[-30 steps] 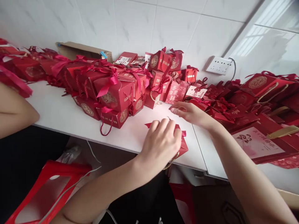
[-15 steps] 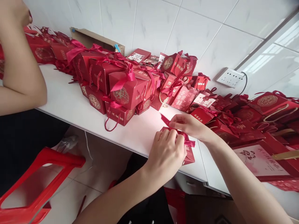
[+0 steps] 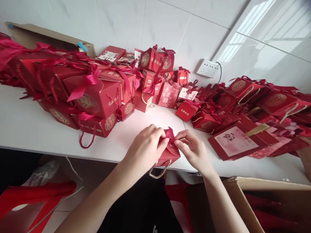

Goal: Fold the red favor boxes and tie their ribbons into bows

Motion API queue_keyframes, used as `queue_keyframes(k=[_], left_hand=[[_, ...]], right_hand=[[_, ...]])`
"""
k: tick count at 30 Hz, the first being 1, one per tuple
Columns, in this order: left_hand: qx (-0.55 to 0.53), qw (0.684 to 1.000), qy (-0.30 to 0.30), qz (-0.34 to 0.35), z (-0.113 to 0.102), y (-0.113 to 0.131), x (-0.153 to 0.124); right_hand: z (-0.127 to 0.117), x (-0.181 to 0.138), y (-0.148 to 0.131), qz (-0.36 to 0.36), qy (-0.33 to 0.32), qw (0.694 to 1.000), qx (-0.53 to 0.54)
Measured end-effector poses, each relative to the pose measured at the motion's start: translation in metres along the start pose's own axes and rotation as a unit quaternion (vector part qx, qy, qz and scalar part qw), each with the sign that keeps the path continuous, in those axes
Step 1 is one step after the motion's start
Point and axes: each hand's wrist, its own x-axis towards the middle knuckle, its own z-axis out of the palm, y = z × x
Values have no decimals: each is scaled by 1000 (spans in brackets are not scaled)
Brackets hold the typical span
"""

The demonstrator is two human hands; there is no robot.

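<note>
A small red gift box with a gold rope handle stands at the table's front edge, between my hands. On its top is a dark pink ribbon. My left hand comes in from the left, its thumb and fingers pinched on the ribbon and partly covering the box. From the right, my right hand pinches the ribbon's other side with thumb and forefinger. The exact shape of the knot is hidden by my fingertips.
Stacked red gift boxes with ribbons stand on the white table at left. More boxes and a flat red bag lie at right. A socket strip is on the wall. Below are a red stool and an open carton.
My view has swung right. The box has turned, its gold handle now facing me. My right hand has come down beside it, and both hands are at the ribbon.
</note>
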Motion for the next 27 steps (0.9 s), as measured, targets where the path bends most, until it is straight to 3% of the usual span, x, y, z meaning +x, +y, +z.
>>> queue_keyframes(k=[13,21,27], left_hand=[[44,995,-41,-80,-2,4,13],[40,993,-49,-101,1,6,14],[39,993,-42,-107,3,6,14]], right_hand=[[-10,17,-16,-55,-117,989,-75],[-12,20,-10,19,-140,988,-64],[-10,18,-6,10,-138,989,-45]])
